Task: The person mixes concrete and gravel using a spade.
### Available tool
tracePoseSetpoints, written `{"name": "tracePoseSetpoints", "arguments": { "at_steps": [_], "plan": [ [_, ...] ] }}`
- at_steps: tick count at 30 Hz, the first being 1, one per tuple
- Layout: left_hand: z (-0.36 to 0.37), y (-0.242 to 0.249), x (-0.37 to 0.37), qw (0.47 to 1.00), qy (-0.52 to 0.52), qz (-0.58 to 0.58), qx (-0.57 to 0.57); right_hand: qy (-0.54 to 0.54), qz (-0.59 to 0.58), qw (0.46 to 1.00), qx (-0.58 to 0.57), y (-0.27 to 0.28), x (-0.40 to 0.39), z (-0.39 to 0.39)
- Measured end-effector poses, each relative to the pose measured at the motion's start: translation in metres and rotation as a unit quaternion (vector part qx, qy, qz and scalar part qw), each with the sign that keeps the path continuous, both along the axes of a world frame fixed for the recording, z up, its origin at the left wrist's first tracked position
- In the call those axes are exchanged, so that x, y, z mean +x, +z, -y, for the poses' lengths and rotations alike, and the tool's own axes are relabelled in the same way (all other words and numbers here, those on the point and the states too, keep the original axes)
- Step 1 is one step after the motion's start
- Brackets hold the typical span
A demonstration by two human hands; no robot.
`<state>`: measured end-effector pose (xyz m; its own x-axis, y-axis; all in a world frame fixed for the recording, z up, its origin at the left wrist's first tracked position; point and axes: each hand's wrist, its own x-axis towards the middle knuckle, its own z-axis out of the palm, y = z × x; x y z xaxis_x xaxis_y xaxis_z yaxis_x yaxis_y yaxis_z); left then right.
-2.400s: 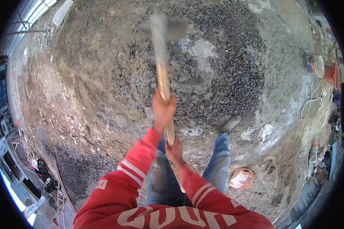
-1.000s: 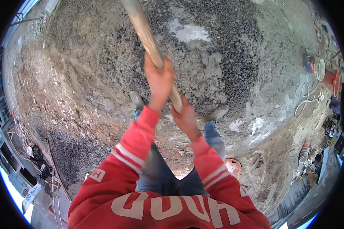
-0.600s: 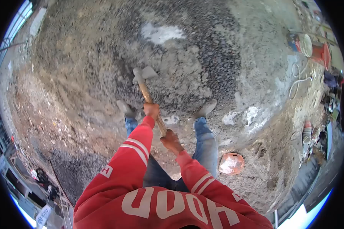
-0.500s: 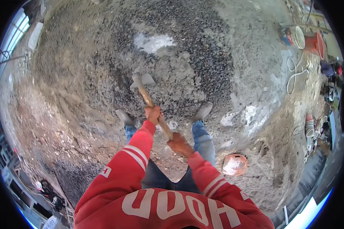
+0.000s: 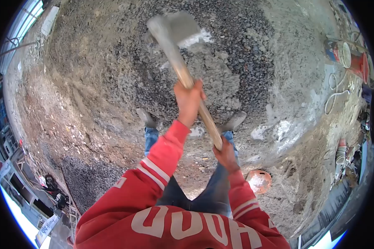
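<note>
A hoe with a wooden handle and a wide grey blade is raised over the gravel and wet mortar mix. My left hand is wrapped round the middle of the handle. Lower down, near the handle's end, my right hand grips it too. The blade looks large and slightly blurred, above a pale patch at the top of the mix. My feet stand apart at the near edge of the mix.
An orange hard hat or bowl-like object lies on the ground at the lower right. Buckets and a white hose are at the right. Dark gravel is piled at the lower left.
The hoe has risen from the mix, its blade now higher in the view and closer to the camera. Both hands have moved up and to the right with the handle.
</note>
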<state>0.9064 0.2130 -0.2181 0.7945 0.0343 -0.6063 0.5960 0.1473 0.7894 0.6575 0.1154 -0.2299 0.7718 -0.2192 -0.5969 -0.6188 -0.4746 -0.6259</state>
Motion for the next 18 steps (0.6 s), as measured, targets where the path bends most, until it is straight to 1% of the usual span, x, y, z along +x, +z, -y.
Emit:
{"name": "tracePoseSetpoints", "arguments": {
  "at_steps": [1, 2, 3, 4, 5, 6, 7, 8, 9, 10, 12, 13, 14, 15, 16, 17, 18],
  "plan": [
    [-0.009, -0.005, 0.034, 0.998, 0.002, 0.055, 0.006, -0.013, 0.04, 0.999, 0.022, -0.023, 0.037, -0.015],
    [-0.016, -0.016, 0.066, 0.994, 0.008, 0.105, 0.021, -0.004, 0.058, 0.998, 0.018, -0.047, 0.075, -0.03],
    [-0.022, -0.035, 0.093, 0.987, 0.013, 0.154, 0.037, -0.014, 0.078, 0.996, 0.035, -0.067, 0.111, -0.045],
    [-0.029, -0.063, 0.114, 0.988, 0.002, 0.133, 0.079, -0.024, 0.101, 0.993, 0.051, -0.089, 0.146, -0.059],
    [-0.034, -0.093, 0.129, 0.987, -0.007, 0.111, 0.119, -0.024, 0.098, 0.993, 0.054, -0.114, 0.172, -0.069],
    [-0.041, -0.136, 0.14, 0.986, -0.008, 0.109, 0.123, -0.023, 0.096, 0.994, 0.054, -0.134, 0.187, -0.079],
    [-0.048, -0.19, 0.141, 0.964, -0.047, 0.112, 0.238, -0.025, 0.092, 0.994, 0.056, -0.146, 0.181, -0.093],
    [-0.053, -0.233, 0.13, 0.926, -0.085, 0.114, 0.349, -0.095, -0.015, 0.988, 0.122, -0.156, 0.17, -0.106],
    [-0.056, -0.255, 0.107, 0.909, -0.154, 0.036, 0.385, -0.165, -0.119, 0.962, 0.184, -0.165, 0.157, -0.119],
    [-0.06, -0.267, 0.079, 0.881, -0.221, -0.042, 0.416, -0.182, -0.161, 0.953, 0.181, -0.186, 0.125, -0.14],
    [-0.059, -0.276, 0.037, 0.836, -0.244, -0.109, 0.48, -0.197, -0.207, 0.942, 0.174, -0.177, 0.091, -0.15],
    [-0.062, -0.273, 0.027, 0.837, -0.245, -0.11, 0.478, -0.228, -0.215, 0.918, 0.243, -0.166, 0.083, -0.148],
    [-0.065, -0.265, 0.024, 0.839, -0.25, -0.14, 0.462, -0.259, -0.216, 0.889, 0.308, -0.147, 0.082, -0.143],
    [-0.065, -0.253, 0.025, 0.843, -0.258, -0.163, 0.444, -0.259, -0.209, 0.905, 0.263, -0.159, 0.061, -0.16],
    [-0.064, -0.236, 0.027, 0.838, -0.286, -0.155, 0.437, -0.266, -0.195, 0.92, 0.213, -0.176, 0.05, -0.175],
    [-0.067, -0.218, 0.021, 0.832, -0.319, -0.149, 0.429, -0.354, -0.244, 0.839, 0.333, -0.103, 0.083, -0.161],
    [-0.078, -0.238, 0.004, 0.803, -0.379, -0.101, 0.448, -0.38, -0.249, 0.785, 0.421, -0.077, 0.083, -0.161]
  ]
}}
